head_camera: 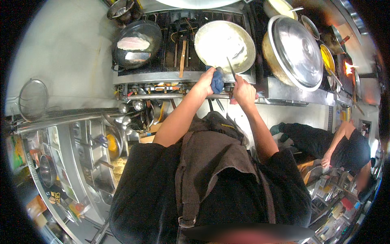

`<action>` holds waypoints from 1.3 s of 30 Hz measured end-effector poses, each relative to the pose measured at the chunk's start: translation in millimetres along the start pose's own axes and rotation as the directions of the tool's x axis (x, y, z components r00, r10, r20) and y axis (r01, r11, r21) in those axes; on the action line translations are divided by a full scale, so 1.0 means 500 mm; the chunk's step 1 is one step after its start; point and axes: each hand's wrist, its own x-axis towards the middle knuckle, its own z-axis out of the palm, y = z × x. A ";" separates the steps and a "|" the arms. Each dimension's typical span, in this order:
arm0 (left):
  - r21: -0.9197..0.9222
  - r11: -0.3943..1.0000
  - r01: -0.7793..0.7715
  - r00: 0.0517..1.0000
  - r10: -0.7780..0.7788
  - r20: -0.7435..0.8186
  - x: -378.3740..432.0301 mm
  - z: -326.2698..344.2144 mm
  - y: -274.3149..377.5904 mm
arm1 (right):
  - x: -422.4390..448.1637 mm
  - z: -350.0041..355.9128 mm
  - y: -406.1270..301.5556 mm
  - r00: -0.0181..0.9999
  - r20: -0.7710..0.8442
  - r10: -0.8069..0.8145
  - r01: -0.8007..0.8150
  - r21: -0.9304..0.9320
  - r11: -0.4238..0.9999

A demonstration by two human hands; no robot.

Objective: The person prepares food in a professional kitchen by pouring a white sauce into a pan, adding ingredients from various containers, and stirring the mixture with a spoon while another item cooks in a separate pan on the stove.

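My left hand (pixel 207 81) is closed around a folded blue cloth (pixel 217 81) at the near rim of a wide round pan (pixel 199 58) on the stove; the pan's handle seems hidden under the cloth. A pale, brightly glaring mass (pixel 222 39) fills much of this pan. In my right hand (pixel 244 91) is a thin dark utensil (pixel 231 67), its tip over the pan's near side. To the left, a dark frying pan (pixel 138 32) holds a pale fillet (pixel 133 44) and a shinier silvery piece (pixel 137 56).
A large pot with a domed metal lid (pixel 297 48) stands right of my pan. Beyond it are a pan of yellow food (pixel 327 59) and an open flame (pixel 349 67). A co-worker (pixel 338 146) stands at the right. Metal tongs or a strip (pixel 182 58) lie between the pans.
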 end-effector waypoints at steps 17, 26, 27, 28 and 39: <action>0.048 0.999 0.022 0.995 -0.027 0.095 0.027 -0.023 0.017 | 0.010 0.048 -0.007 0.994 -0.017 -0.108 0.106 -0.087 0.991; 0.018 0.999 0.031 0.984 -0.034 0.175 0.052 -0.059 0.011 | 0.008 0.054 -0.017 0.987 -0.047 -0.152 0.149 -0.059 0.987; -0.023 0.998 0.052 0.983 -0.047 0.175 0.050 -0.057 0.010 | 0.006 0.053 -0.020 0.987 -0.048 -0.155 0.152 -0.058 0.987; -0.019 0.998 0.052 0.982 -0.048 0.184 0.049 -0.056 0.015 | 0.005 0.054 -0.023 0.986 -0.045 -0.158 0.156 -0.045 0.987; 0.058 0.998 0.037 0.978 -0.048 0.203 0.026 -0.042 0.031 | 0.015 0.062 -0.016 0.997 -0.005 -0.078 0.078 -0.025 0.997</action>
